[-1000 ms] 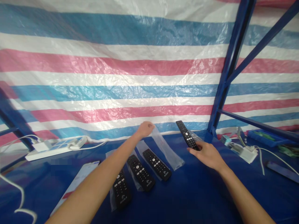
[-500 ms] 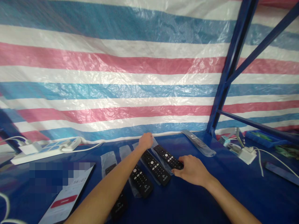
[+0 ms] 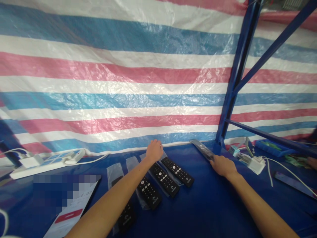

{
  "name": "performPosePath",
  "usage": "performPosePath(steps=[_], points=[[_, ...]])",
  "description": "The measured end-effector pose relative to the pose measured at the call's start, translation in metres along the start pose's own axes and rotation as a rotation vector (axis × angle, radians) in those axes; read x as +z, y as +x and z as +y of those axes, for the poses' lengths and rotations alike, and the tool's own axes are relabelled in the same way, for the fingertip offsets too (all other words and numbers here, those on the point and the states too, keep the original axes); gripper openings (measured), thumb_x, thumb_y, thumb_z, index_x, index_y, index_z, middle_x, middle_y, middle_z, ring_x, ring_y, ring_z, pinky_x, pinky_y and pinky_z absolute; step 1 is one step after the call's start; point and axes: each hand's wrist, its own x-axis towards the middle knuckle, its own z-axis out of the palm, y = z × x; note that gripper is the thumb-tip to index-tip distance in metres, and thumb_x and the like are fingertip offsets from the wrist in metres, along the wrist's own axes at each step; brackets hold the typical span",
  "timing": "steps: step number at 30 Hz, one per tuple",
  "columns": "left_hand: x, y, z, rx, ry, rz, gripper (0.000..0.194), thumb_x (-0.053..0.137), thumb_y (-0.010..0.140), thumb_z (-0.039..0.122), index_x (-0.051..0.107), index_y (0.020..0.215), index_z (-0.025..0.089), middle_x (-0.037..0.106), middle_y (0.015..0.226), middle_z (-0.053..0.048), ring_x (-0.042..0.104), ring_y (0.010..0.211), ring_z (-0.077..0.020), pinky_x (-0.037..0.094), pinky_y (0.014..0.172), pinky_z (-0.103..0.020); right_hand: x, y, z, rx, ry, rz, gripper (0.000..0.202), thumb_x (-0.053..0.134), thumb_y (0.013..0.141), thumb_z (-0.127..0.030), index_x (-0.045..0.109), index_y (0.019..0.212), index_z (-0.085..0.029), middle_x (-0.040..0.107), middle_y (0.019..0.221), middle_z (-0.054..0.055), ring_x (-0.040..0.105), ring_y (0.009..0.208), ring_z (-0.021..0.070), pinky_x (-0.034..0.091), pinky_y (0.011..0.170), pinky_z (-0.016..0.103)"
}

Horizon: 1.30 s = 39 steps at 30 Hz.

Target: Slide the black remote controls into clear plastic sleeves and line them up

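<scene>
My right hand [image 3: 224, 165] is closed on the near end of a remote control in a clear plastic sleeve [image 3: 201, 148] at the back right of the blue table. My left hand [image 3: 155, 151] is curled closed at the far ends of two black remotes; what its fingers hold, if anything, is hidden. Just right of it lies the rightmost remote [image 3: 177, 171], partly out of its sleeve. Beside that one rests another remote [image 3: 164, 180], then a third [image 3: 149, 193]. My left forearm partly covers a further remote [image 3: 127, 216] with its plastic sleeve [image 3: 115, 170].
At left lie a tablet with a lit screen [image 3: 70, 211] and a white power strip [image 3: 47, 165]. To the right are a white charger [image 3: 257, 164], a phone [image 3: 294, 183] and a blue tray [image 3: 272, 148]. A blue metal frame [image 3: 226, 109] stands before striped sheeting [image 3: 148, 79].
My right hand has left the near end of the rightmost black remote and moved right and away from me, taking hold of the sleeved remote. My left hand stays nearly in place.
</scene>
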Motion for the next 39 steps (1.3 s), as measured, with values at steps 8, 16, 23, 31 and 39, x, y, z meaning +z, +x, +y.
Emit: performPosePath(steps=[8,16,23,31,39], points=[[0.0,-0.008,0.033,0.135,-0.039,-0.053,0.027,0.038,0.09,0.021,0.062,0.1,0.015,0.062,0.108,-0.011,0.053,0.107,-0.0239,0.042,0.093,-0.033,0.01,-0.021,-0.021,-0.295,0.09,-0.037,0.031,0.036,0.091,-0.021,0.066,0.085,-0.017,0.071,0.088,0.013,0.067,0.085,0.0253,0.038,0.066,0.029],[0.021,0.007,0.057,0.158,-0.117,-0.19,0.032,0.042,0.09,0.026,0.058,0.115,0.014,0.06,0.122,-0.013,0.053,0.116,-0.0243,0.042,0.096,-0.033,0.007,-0.046,-0.027,-0.544,0.298,-0.072,0.023,0.043,0.077,-0.01,0.055,0.059,-0.019,0.063,0.065,0.001,0.059,0.063,0.0137,0.032,0.057,0.022],[0.045,0.033,0.066,0.123,-0.186,-0.281,0.031,0.045,0.089,0.022,0.063,0.113,0.015,0.06,0.126,-0.01,0.054,0.118,-0.0209,0.041,0.097,-0.026,0.01,-0.041,-0.022,-0.498,0.422,0.077,0.042,0.038,0.09,-0.046,0.048,0.058,-0.02,0.057,0.06,0.0,0.051,0.055,0.0131,0.028,0.052,0.023],[0.058,0.04,0.071,0.02,-0.213,-0.281,0.024,0.048,0.087,0.02,0.07,0.091,0.012,0.07,0.1,-0.014,0.065,0.098,-0.0229,0.048,0.084,-0.028,0.012,-0.034,-0.017,-0.402,0.412,0.196,0.043,0.03,0.092,-0.046,0.05,0.062,-0.022,0.062,0.065,0.002,0.056,0.059,0.015,0.03,0.055,0.024],[0.048,0.04,0.071,-0.037,-0.197,-0.184,0.028,0.049,0.085,0.014,0.061,0.11,0.01,0.065,0.111,-0.018,0.061,0.106,-0.0246,0.045,0.087,-0.03,0.012,-0.033,-0.014,-0.374,0.437,0.233,0.043,0.033,0.091,-0.046,0.05,0.061,-0.021,0.062,0.064,0.002,0.055,0.058,0.0151,0.03,0.055,0.024]])
